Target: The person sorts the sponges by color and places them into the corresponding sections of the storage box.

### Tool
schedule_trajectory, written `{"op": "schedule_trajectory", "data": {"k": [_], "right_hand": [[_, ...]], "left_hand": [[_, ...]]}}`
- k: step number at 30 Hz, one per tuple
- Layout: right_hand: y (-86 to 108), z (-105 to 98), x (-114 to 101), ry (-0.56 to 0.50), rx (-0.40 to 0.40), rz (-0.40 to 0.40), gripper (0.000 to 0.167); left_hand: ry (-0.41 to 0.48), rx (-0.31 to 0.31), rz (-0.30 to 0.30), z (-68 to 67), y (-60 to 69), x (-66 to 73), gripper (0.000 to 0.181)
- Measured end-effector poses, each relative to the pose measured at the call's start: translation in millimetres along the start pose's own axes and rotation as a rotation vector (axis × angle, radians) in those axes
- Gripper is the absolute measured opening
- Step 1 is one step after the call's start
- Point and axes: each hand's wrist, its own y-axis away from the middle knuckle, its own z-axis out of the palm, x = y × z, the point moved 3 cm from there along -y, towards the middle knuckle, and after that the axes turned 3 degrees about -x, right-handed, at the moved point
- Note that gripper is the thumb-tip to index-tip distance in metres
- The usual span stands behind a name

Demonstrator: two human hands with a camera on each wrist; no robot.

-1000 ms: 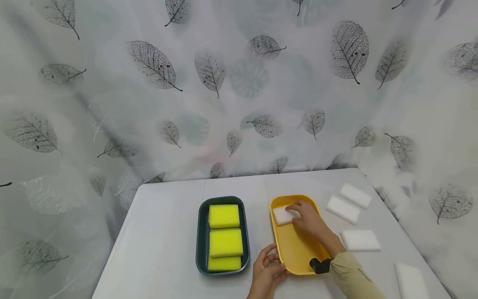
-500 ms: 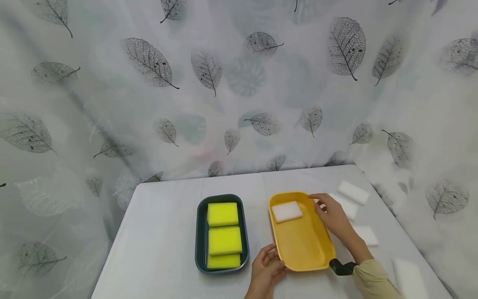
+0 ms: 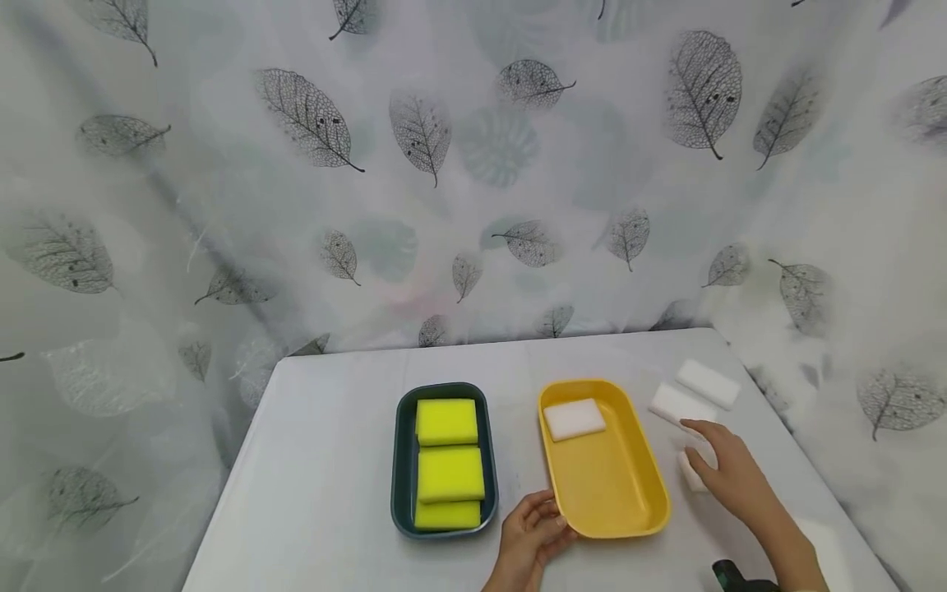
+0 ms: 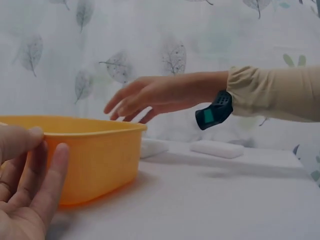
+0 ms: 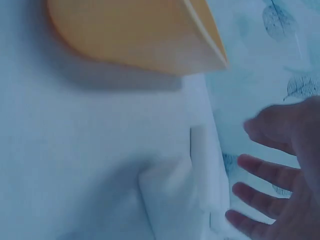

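Note:
A yellow plastic tray [image 3: 610, 493] stands on the white table, with one white sponge [image 3: 574, 419] lying in its far left part. My left hand [image 3: 528, 538] grips the tray's near left corner; in the left wrist view its thumb [image 4: 22, 137] lies at the rim and its fingers are against the outer wall. Right of the tray, my right hand [image 3: 732, 473] is held above the table with spread fingers and nothing in them. Below it is a white sponge [image 3: 691, 473], partly covered by the hand in the head view.
Left of the yellow tray stands a dark green tray [image 3: 400, 469] holding yellow sponges [image 3: 450, 473]. Two white sponges lie at the far right, a farther one [image 3: 708, 384] and a nearer one [image 3: 676, 404]. Another white sponge [image 3: 827, 547] lies near right, partly behind the forearm.
My right hand has let go of the white sponge inside the yellow tray and moved right, out over the loose sponges. The left hand has stayed at the tray's corner.

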Motion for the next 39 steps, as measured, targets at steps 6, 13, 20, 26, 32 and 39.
{"op": "schedule_trajectory", "data": {"k": [6, 13, 20, 26, 32, 39], "right_hand": [[7.4, 2.3, 21.9, 0.172, -0.153, 0.060, 0.061], [11.1, 6.3, 34.8, 0.241, -0.217, 0.096, 0.065], [13.7, 15.4, 45.3, 0.277, -0.154, 0.078, 0.071], [13.3, 13.8, 44.0, 0.283, -0.140, 0.092, 0.069], [9.0, 6.9, 36.3, 0.273, -0.132, 0.091, 0.068], [4.3, -1.8, 10.4, 0.292, -0.077, 0.028, 0.066]], "left_hand": [[0.010, -0.047, 0.012, -2.1, -1.7, -1.6, 0.044], [0.008, -0.013, -0.011, 1.1, -5.1, 0.8, 0.042], [0.014, 0.007, -0.017, 1.6, -2.4, 2.8, 0.040], [0.012, 0.007, -0.011, 1.8, -1.8, 0.8, 0.038], [-0.017, 0.022, -0.005, 1.5, -5.4, -0.3, 0.039], [-0.054, 0.035, -0.017, -1.5, -4.9, -1.5, 0.042]]}}
